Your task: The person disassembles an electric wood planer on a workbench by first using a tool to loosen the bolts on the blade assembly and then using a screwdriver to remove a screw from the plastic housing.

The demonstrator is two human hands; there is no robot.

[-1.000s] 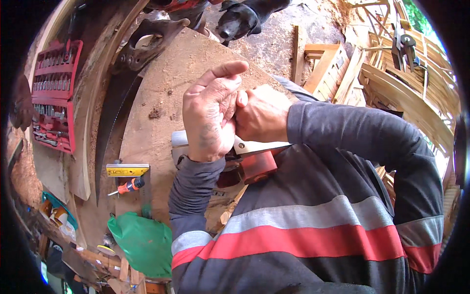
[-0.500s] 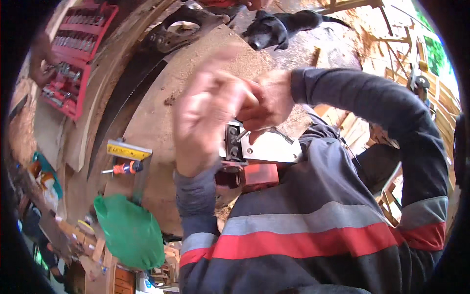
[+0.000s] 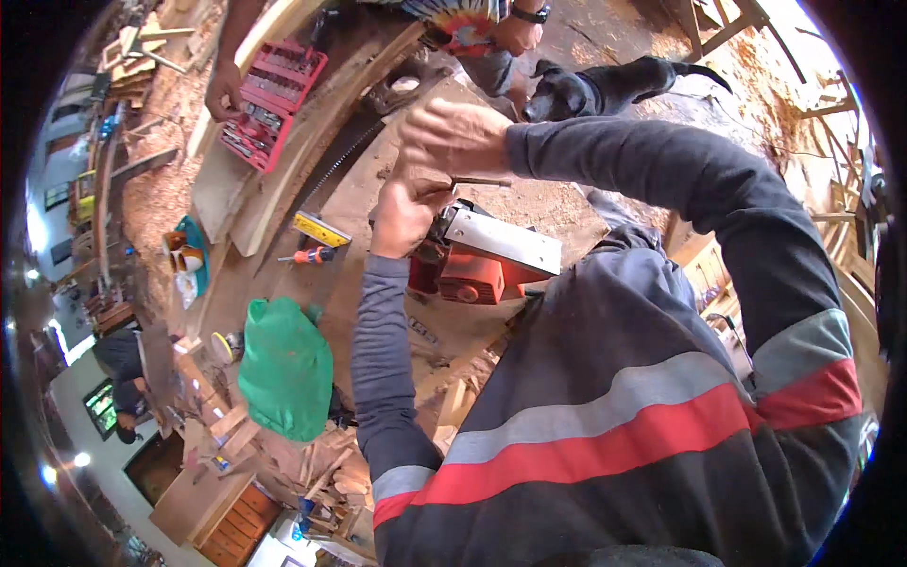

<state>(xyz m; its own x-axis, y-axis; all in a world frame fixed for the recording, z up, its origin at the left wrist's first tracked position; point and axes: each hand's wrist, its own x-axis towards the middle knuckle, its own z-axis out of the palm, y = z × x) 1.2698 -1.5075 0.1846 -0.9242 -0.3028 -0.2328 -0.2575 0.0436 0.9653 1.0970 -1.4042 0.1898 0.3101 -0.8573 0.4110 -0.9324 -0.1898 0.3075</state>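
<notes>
A red electric hand planer [image 3: 472, 274] lies on the board with its metal sole [image 3: 505, 241] facing up. My left hand [image 3: 402, 217] is at the planer's left end, its fingers closed on a thin metal wrench [image 3: 482, 180] whose shaft points right. Just above it is my right hand [image 3: 453, 140], slightly blurred, its fingers stretched out to the left and nothing visible in them. Its fingertips are close to my left hand; I cannot tell whether they touch.
Left of the planer lie a yellow-edged square [image 3: 321, 230], an orange-handled screwdriver [image 3: 310, 256] and a green bag [image 3: 283, 369]. Farther off, another person's hand [image 3: 224, 92] touches a red socket set case [image 3: 274, 104]. A handsaw [image 3: 331, 175] and a black dog [image 3: 614, 90] are beyond.
The view has shifted, showing more of the room and another person. My right hand has moved from beside the planer's sole to above my left hand. The wrench now points out from my left fingers.
</notes>
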